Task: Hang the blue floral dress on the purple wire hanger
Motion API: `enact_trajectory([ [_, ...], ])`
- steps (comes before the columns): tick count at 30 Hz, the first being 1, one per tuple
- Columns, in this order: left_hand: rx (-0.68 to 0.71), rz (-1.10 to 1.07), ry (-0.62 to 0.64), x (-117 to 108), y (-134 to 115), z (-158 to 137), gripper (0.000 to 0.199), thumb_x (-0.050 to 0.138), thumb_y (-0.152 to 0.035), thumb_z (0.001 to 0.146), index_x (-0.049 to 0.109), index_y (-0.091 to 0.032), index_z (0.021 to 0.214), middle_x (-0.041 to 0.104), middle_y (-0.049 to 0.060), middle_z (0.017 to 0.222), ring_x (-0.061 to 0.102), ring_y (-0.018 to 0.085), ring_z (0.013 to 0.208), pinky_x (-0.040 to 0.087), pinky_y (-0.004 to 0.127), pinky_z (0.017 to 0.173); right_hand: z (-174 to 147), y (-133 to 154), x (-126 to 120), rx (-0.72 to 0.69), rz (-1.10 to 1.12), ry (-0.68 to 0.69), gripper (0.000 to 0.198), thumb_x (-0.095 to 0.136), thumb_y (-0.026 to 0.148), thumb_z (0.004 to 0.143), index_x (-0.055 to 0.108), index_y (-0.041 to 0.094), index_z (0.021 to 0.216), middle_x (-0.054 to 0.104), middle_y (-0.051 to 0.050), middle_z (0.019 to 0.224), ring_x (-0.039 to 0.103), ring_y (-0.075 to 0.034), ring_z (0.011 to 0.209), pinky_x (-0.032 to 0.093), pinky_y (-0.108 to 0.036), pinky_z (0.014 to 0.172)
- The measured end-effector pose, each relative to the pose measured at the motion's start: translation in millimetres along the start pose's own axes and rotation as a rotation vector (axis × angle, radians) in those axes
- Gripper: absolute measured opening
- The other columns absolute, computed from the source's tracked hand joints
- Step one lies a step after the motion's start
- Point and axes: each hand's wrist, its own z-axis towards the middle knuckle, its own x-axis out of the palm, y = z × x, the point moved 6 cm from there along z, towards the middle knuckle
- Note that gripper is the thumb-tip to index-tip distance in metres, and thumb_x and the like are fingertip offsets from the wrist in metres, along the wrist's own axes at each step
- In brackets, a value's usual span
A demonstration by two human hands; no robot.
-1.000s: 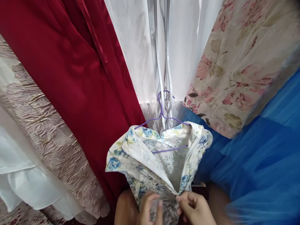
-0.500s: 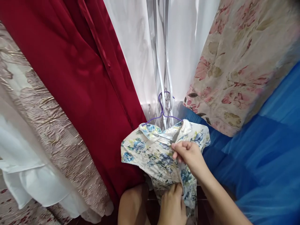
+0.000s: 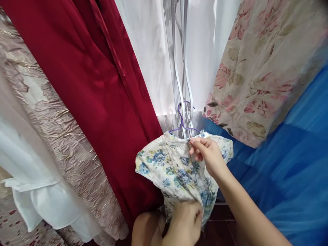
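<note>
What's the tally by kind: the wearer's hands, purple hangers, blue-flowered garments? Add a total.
Left hand and right hand: 2
Purple hanger: 1
Blue-flowered garment: 1
Total: 4

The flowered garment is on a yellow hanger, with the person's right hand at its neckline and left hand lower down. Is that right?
Not quite: the hanger is purple, not yellow, as the head view shows. The flowered garment is indeed on it, with the right hand at its neckline and the left hand lower down.

Right grip [image 3: 210, 154] on floral garment [image 3: 174, 167]
</note>
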Motion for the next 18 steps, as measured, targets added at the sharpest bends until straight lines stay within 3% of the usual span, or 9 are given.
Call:
enact_trajectory([
  [2,0.124,-0.174,-0.354,-58,-9,1,0.017,0.053,-0.015,0.092,0.068,-0.022,0.094,0.07,0.004,0.083,0.067,0.019,0.079,0.051,0.029,0.075,-5,1,-1,0.017,0.004,0.002,0.022,0.068,0.036,0.079,0.066,0.015,0.073,0.067,0.0,0.056,0.046,-0.006,0.037,0.029,-0.018,0.038],
  [4,0.195,-0.27,-0.621,-113,-17,6,0.026,0.053,-0.023,0.097,0.062,-0.024,0.121,0.067,0.001,0.08,0.064,0.016,0.077,0.05,0.027,0.076,-8,6,-1,0.012,-0.007,0.014,0.018,0.066,0.032,0.078,0.065,0.016,0.072,0.067,0.0,0.055,0.047,-0.007,0.039,0.031,-0.019,0.04],
  [6,0.266,-0.275,-0.674,-151,-29,24,0.042,0.052,-0.024,0.099,0.049,-0.027,0.141,0.066,-0.001,0.083,0.062,0.013,0.074,0.049,0.024,0.075,-11,10,1,-0.013,-0.039,0.035,0.018,0.066,0.032,0.079,0.064,0.016,0.071,0.066,0.001,0.054,0.046,-0.007,0.039,0.032,-0.019,0.041],
  [7,0.301,-0.239,-0.659,-163,-35,34,0.043,0.054,-0.026,0.098,0.049,-0.027,0.141,0.067,-0.002,0.084,0.061,0.012,0.071,0.048,0.024,0.073,-12,12,2,-0.027,-0.058,0.044,0.019,0.066,0.033,0.079,0.063,0.017,0.07,0.065,0.001,0.053,0.045,-0.008,0.039,0.032,-0.02,0.041],
  [9,0.361,-0.14,-0.631,-177,-45,53,0.025,0.054,-0.027,0.099,0.063,-0.025,0.122,0.069,-0.001,0.087,0.063,0.013,0.074,0.047,0.024,0.072,-13,12,6,-0.046,-0.09,0.053,0.021,0.066,0.035,0.08,0.06,0.018,0.069,0.063,0.002,0.051,0.045,-0.008,0.039,0.032,-0.021,0.042],
  [11,0.421,-0.043,-0.676,-181,-52,63,0.016,0.054,-0.027,0.099,0.068,-0.021,0.1,0.07,0.001,0.089,0.065,0.015,0.08,0.047,0.025,0.075,-13,7,8,-0.056,-0.114,0.045,0.024,0.066,0.035,0.08,0.055,0.019,0.065,0.061,0.003,0.049,0.043,-0.008,0.039,0.032,-0.021,0.042],
  [15,0.441,0.023,-0.935,-192,-46,56,0.012,0.057,-0.024,0.097,0.066,-0.018,0.091,0.069,0.002,0.085,0.064,0.016,0.084,0.047,0.027,0.082,-11,-17,11,-0.052,-0.174,0.013,0.021,0.063,0.032,0.08,0.053,0.021,0.065,0.058,0.004,0.047,0.043,-0.009,0.039,0.031,-0.022,0.043],
  [18,0.334,-0.185,-1.176,-216,-8,47,0.01,0.059,-0.025,0.096,0.065,-0.017,0.093,0.068,0.002,0.083,0.065,0.014,0.081,0.049,0.025,0.079,-13,-37,6,-0.019,-0.261,0.012,0.02,0.062,0.027,0.078,0.052,0.021,0.061,0.057,0.004,0.047,0.046,-0.01,0.042,0.033,-0.023,0.046],
])
